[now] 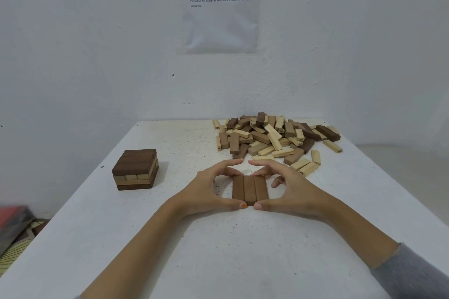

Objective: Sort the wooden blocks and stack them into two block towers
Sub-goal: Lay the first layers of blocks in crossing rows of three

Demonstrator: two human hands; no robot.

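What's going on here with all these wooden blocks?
A person is building block towers by hand. The left hand and right hand curl around three dark blocks lying side by side on the table, thumbs at the near ends, apparently squaring them into a layer. To the left stands a short tower of dark and light layers. A mixed pile of loose blocks lies at the far right.

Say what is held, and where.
The left hand and right hand pinch the row of three dark brown wooden blocks at its near and far ends.
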